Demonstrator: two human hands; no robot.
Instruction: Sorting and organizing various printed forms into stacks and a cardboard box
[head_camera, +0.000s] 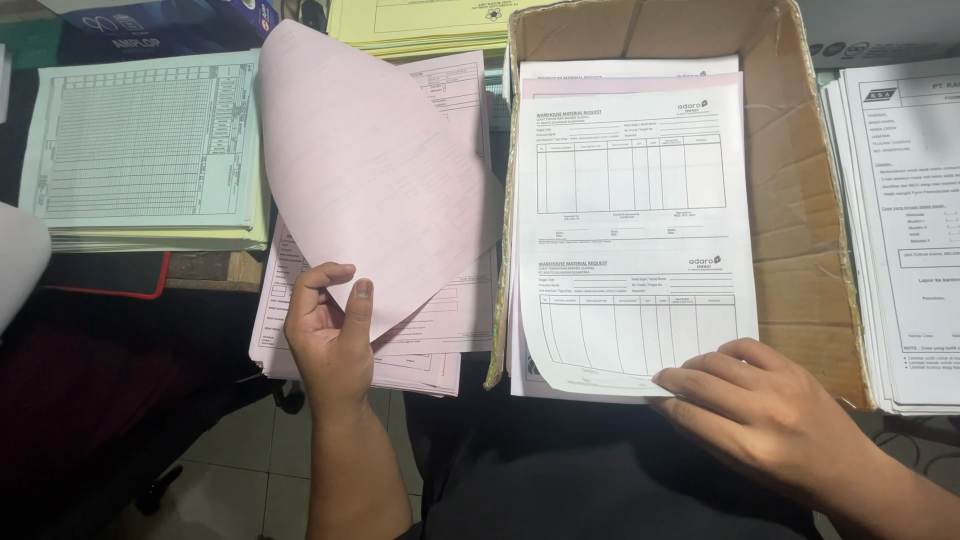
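Note:
My left hand (328, 335) pinches the lower corner of a pink sheet (365, 170) and lifts it, curled, above a stack of pink forms (440, 345). A cardboard box (800, 200) lies open to the right, holding a pile of white printed forms (630, 230) with ruled tables. My right hand (765, 405) rests at the box's near edge, fingertips on the bottom right corner of the top white form. Both forearms reach up from the bottom of the view.
A stack of pale green ruled sheets (145, 150) lies at the left. Yellow sheets (430, 25) sit at the back. Another pile of white printed papers (905, 220) is at the right edge. A dark blue box (160, 25) stands far left; tiled floor (240, 470) shows below.

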